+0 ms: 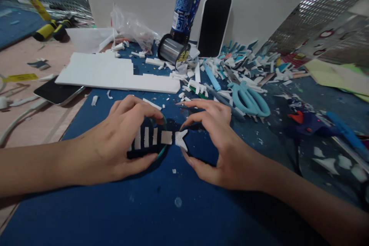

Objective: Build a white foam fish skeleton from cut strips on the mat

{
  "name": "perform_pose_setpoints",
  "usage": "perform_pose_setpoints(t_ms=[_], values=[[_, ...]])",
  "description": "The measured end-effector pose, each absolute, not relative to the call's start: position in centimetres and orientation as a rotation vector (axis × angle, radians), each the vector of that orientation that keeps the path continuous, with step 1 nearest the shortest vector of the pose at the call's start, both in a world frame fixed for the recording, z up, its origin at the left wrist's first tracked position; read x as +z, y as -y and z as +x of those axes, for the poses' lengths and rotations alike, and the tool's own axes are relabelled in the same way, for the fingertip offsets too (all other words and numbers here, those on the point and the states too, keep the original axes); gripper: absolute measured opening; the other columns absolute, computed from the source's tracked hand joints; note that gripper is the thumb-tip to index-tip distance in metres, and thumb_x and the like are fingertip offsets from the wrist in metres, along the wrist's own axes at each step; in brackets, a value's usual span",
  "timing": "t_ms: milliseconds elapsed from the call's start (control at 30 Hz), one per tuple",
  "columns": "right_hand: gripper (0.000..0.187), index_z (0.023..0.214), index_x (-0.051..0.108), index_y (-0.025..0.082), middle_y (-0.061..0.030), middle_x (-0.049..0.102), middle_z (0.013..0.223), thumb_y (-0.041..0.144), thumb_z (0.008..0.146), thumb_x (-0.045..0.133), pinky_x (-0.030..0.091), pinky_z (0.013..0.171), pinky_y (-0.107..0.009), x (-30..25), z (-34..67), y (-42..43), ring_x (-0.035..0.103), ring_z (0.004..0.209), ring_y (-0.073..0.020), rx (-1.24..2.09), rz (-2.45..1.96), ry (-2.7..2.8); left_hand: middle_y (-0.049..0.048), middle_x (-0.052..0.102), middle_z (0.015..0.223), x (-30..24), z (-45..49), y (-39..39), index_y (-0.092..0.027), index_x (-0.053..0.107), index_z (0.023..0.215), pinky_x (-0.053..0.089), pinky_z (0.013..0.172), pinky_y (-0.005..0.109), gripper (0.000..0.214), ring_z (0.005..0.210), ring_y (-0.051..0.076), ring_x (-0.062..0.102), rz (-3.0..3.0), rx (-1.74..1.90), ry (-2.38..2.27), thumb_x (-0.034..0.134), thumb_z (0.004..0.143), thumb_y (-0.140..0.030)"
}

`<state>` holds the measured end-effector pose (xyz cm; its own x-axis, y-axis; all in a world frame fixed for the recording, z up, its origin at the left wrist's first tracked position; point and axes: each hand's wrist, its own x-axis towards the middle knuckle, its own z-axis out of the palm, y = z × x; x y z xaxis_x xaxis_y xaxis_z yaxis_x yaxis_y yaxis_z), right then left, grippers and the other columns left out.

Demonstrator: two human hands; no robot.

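On the blue mat lies a small dark striped piece (151, 137) with white strips across it and a pale square near its right end. My left hand (127, 134) curves over it, thumb and fingers closed on its two long edges, covering its left part. Teal shows at the thumb and finger tips. Adjoining its right end is a white fishtail-shaped piece (181, 139), notched on the right. My right hand (215, 134) holds this tail between thumb and index finger from opposite sides, other fingers curled above. Whether the two pieces are joined, I cannot tell.
Behind the hands lie a white foam board (100, 73), a wire spool (173, 50), a dark bottle (187, 7) and a propped phone (215, 27). Foam scraps (253, 65) surround blue scissors (250, 98). A glue gun (311, 123) lies right, another phone (59, 90) left.
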<state>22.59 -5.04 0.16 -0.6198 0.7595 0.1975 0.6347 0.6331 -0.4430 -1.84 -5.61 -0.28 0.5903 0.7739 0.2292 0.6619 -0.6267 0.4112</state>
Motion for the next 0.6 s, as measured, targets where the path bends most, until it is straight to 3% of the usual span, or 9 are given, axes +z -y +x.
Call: perform_pose_setpoints(t_ms=[433, 600], values=[[0.031, 0.104, 0.046, 0.022, -0.0150, 0.037, 0.138, 0.029, 0.077, 0.059, 0.034, 0.100, -0.055, 0.36, 22.62, 5.05, 0.025, 0.133, -0.0341, 0.440, -1.133, 2.540, 0.0058, 0.051, 0.107, -0.21, -1.89, 5.63, -0.023, 0.039, 0.113, 0.049, 0.081, 0.046, 0.028, 0.105, 0.025, 0.048, 2.533, 0.580, -1.134, 0.049, 0.088, -0.031], [0.033, 0.106, 0.045, 0.023, -0.0148, 0.035, 0.139, 0.033, 0.078, 0.060, 0.035, 0.100, -0.053, 0.27, 22.82, 4.93, 0.024, 0.134, -0.0344, 0.448, -1.119, 2.561, 0.0096, 0.051, 0.107, -0.36, -2.03, 5.67, -0.020, 0.041, 0.116, 0.048, 0.076, 0.042, 0.041, 0.102, 0.028, 0.049, 2.551, 0.635, -1.163, 0.056, 0.082, -0.037]])
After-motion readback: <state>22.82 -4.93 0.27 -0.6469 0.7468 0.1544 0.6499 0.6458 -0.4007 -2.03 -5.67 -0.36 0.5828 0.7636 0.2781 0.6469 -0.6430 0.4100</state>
